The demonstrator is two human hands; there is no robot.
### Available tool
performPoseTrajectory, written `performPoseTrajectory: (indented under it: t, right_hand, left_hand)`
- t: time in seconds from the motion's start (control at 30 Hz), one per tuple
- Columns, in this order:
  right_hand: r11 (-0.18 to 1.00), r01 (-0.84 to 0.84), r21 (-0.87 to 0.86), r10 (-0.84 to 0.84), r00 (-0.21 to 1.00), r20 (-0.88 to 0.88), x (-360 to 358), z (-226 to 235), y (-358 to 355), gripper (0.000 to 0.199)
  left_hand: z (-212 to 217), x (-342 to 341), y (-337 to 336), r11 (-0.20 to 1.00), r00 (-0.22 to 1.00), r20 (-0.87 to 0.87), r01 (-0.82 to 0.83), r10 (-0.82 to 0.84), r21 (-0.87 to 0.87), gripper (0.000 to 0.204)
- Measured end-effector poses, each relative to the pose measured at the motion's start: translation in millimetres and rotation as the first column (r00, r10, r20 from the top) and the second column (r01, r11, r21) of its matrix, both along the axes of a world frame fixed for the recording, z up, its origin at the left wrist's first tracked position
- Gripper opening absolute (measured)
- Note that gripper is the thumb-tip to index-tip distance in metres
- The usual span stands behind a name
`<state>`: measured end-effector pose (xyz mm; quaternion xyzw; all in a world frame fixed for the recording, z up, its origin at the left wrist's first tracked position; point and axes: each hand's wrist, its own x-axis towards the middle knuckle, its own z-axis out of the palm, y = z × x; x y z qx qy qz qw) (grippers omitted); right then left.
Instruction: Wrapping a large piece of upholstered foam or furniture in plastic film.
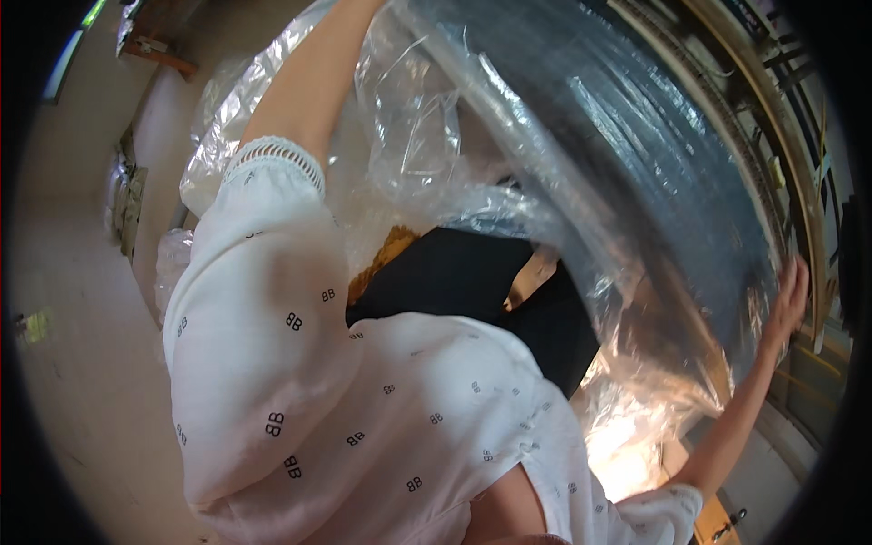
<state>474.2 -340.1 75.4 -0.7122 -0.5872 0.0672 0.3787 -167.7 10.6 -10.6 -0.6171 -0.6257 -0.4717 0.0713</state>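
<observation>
A large sheet of clear plastic film [427,118] hangs in wrinkles over my side of a wide dark surface [654,118]. My left forearm reaches up past the film and leaves the view at the top, so the left hand is out of sight. On the far right, my right hand [788,304] rests by the edge of the dark surface, next to a long wooden rail [807,173]. Its fingers are stretched out; nothing held shows in them. Loose film also bunches up between my right arm and my body.
Crumpled clear plastic [209,173] lies beyond my left arm. Beneath the film is something brown and fuzzy [391,250], next to my dark trousers. Several wrapped bundles [123,195] stand by the left wall, and a brown wooden piece [159,50] is at the upper left.
</observation>
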Motion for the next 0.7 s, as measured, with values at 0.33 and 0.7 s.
performPoseTrajectory:
  t: [0.33, 0.7]
  right_hand:
    - [0.612, -0.785, -0.100, 0.649, 0.570, -0.503, -382.5, -117.4, 22.7, 0.062]
    - [0.637, -0.702, -0.319, 0.021, 0.429, -0.903, -189.9, 10.1, -98.2, 0.020]
  left_hand:
    - [9.4, 31.6, -1.2, 0.999, 0.960, 0.281, 0.011, -0.001, -0.031, 0.028]
    - [2.6, 12.9, -7.1, 0.998, 0.966, 0.260, -0.021, 0.003, 0.066, 0.026]
